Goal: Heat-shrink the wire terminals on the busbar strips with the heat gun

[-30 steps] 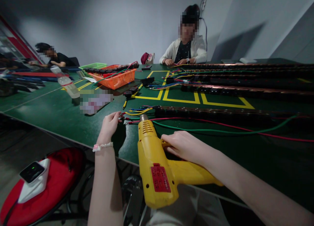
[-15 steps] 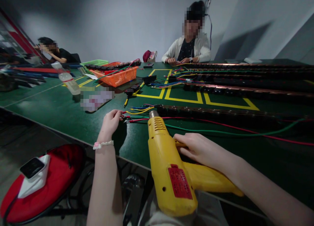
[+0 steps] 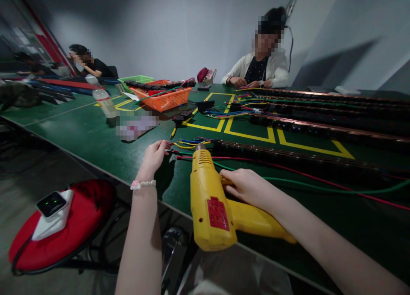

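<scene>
My left hand (image 3: pixel 156 157) is closed in a pinch on the red-sleeved end of a yellow wire (image 3: pixel 181 146), at the near side of the table. Blue, green and red wires lie close beside it. My right hand (image 3: pixel 245 184) grips a yellow heat gun (image 3: pixel 209 188) with its fingers near the trigger; whether the trigger is pressed cannot be seen. The metal nozzle (image 3: pixel 200 146) points away from me, over the wires just right of my left fingers. Behind it, the wires run into a long black strip (image 3: pixel 272 153) lying across the table.
More long strips (image 3: pixel 320 130) with wires lie farther back on the green table (image 3: pixel 80 137). An orange basket (image 3: pixel 163 100), a bottle (image 3: pixel 104 99) and a black connector (image 3: pixel 182 116) stand beyond my left hand. Two people sit across. A red stool (image 3: pixel 80 222) is at lower left.
The view has turned slightly left, so the scene sits farther right. The heat gun has moved left, bringing its nozzle closer to my left fingers. Both hands keep their hold.
</scene>
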The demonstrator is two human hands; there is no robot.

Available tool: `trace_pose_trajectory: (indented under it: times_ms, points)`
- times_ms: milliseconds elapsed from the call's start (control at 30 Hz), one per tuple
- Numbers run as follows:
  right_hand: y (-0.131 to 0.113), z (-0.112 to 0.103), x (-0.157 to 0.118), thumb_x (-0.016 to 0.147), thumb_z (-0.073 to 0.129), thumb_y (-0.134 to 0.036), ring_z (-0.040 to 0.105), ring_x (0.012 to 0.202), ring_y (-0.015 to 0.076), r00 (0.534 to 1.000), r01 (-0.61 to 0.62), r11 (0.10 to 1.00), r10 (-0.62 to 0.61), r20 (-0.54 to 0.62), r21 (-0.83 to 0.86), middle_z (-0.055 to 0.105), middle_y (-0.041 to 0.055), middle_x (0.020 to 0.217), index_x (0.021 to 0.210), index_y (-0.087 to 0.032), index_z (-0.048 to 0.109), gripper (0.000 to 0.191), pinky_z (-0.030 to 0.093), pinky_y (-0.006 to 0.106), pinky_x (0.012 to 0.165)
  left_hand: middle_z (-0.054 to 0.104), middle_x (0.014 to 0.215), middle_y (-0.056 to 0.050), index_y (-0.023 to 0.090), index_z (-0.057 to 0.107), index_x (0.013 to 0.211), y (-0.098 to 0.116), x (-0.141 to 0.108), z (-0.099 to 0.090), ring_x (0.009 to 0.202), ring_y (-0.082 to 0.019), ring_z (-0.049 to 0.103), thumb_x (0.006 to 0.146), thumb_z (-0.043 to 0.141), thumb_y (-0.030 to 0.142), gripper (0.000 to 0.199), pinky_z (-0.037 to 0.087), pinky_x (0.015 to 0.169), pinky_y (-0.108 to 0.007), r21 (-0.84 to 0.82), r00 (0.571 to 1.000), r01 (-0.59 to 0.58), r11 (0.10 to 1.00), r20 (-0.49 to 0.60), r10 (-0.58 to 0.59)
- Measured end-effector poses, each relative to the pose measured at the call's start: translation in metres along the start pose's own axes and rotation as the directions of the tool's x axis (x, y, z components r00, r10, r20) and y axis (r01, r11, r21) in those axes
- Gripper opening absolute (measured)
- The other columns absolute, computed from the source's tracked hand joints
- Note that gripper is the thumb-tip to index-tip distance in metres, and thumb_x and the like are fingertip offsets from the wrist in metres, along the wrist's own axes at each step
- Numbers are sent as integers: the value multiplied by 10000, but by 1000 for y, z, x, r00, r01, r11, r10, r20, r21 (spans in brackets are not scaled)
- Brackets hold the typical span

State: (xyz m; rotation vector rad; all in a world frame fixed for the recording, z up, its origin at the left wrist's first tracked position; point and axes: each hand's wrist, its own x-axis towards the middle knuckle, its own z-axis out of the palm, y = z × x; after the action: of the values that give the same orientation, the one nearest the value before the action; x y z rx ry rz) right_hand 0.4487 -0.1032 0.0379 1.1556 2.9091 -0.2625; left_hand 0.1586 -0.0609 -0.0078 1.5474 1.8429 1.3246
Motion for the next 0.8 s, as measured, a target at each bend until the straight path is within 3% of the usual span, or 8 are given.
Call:
trace_pose_trajectory:
  times_ms: [333,533,800]
  points:
    - [-28,0,32,810,521,-264,646,746,229,997,33,966,-49,-56,-255,687,78,804,880,-167,596,142,354,293,600,680,964,-140,79,654,1016,0,0,2,619,-152,573,846,338,540,584,423,629,-273,-41,999,31,999,-33,-33]
    - [-43,2,48,828,498,-269,655,780,235,992,81,964,-104,-78,-254,695,91,827,907,-164,605,169,389,300,617,684,980,-140,93,659,1004,3,-3,1,682,-179,600,844,355,542,565,444,660,-284,-59,999,21,998,-33,-23]
    - [-62,8,65,864,483,-287,662,792,234,980,118,967,-150,-127,-228,696,95,786,960,-161,598,195,400,299,620,702,927,-134,95,695,871,3,-1,-3,885,-235,624,805,375,600,601,451,818,-304,-92,998,7,996,-67,-13]
